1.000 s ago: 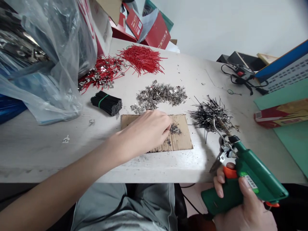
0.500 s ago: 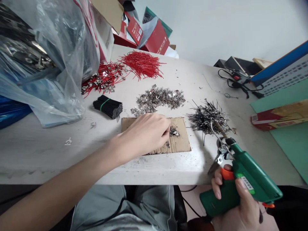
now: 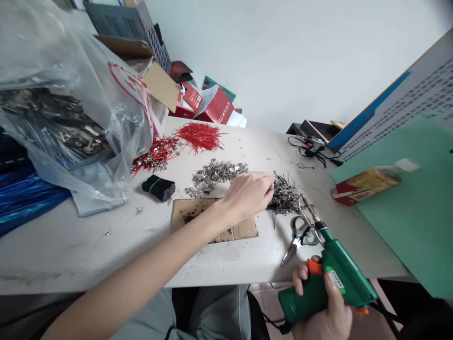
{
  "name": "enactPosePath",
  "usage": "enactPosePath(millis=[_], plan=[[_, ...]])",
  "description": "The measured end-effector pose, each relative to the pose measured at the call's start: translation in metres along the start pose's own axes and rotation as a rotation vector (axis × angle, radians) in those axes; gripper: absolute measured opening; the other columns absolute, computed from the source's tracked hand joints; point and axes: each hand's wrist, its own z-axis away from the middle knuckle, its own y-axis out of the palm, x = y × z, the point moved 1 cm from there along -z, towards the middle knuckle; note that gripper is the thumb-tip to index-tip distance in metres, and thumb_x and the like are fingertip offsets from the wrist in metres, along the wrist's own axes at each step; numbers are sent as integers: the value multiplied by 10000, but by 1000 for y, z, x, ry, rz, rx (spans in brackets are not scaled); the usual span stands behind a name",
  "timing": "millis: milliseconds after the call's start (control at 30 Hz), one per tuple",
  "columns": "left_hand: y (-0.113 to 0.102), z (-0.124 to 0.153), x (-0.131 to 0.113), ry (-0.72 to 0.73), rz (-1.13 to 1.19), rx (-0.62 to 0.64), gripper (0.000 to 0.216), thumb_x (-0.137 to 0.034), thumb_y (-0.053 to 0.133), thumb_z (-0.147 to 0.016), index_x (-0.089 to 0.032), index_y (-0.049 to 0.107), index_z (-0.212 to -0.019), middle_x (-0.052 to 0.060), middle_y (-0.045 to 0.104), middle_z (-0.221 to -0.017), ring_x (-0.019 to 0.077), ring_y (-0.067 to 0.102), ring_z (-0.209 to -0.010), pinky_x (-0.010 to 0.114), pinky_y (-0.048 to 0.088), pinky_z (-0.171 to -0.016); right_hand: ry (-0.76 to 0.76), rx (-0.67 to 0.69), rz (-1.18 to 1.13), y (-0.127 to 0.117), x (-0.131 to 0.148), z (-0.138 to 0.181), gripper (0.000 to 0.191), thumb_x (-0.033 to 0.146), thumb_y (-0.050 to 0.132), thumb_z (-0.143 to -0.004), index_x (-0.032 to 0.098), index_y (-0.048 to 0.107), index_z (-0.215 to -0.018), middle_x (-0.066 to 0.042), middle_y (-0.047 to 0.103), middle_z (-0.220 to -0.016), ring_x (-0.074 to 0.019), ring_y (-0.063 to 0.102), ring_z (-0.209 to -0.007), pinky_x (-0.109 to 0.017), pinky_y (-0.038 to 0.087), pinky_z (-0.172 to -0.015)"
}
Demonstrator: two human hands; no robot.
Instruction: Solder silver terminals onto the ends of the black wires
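My left hand [image 3: 247,194] reaches across the cardboard sheet [image 3: 198,212] to the pile of black wires with metal ends [image 3: 285,196]. Its fingers are curled and pinched at the pile's left edge; what they hold is hidden. My right hand [image 3: 323,311] grips a green soldering gun [image 3: 331,278] with an orange trigger, low at the table's front edge, tip pointing up and left. Scissors [image 3: 300,236] lie on the table just beyond the gun's tip.
A heap of silver terminals [image 3: 215,174], a banded bundle of black wires [image 3: 158,186], red wires [image 3: 200,136] and red wires with terminals [image 3: 155,155] lie behind. A big plastic bag [image 3: 71,123] fills the left. A green board [image 3: 406,208] with a red box [image 3: 364,185] stands right.
My left hand left the cardboard and moved right to the black wire pile. The camera tilted up and shifted, and the soldering gun sits lower in view.
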Motion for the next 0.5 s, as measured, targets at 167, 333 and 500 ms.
enactPosePath(millis=[167,333,500], plan=[[25,-19,0,25,-16,-8,121,-215,632,-959,-136,721,-985,62,746,-1040,191,681,-897,329,520,-791,-49,-46,-40,-4,12,-8,201,289,694,-863,191,665,-1037,-60,526,-996,-136,534,-712,-214,423,-456],[-8,10,17,-21,-43,-91,146,-270,599,-1001,-174,709,-990,28,745,-1021,144,666,-835,284,497,-755,-111,-62,-66,-1,25,-6,164,239,662,-865,177,672,-1017,-70,540,-999,-137,544,-711,-204,407,-445],[-83,57,69,-192,-156,-255,195,-365,721,-894,-204,676,-795,-13,718,-791,136,588,-666,288,410,-672,130,220,-9,-4,46,-1,267,417,680,-837,212,634,-1003,-16,489,-756,-120,433,-512,-255,415,-412]])
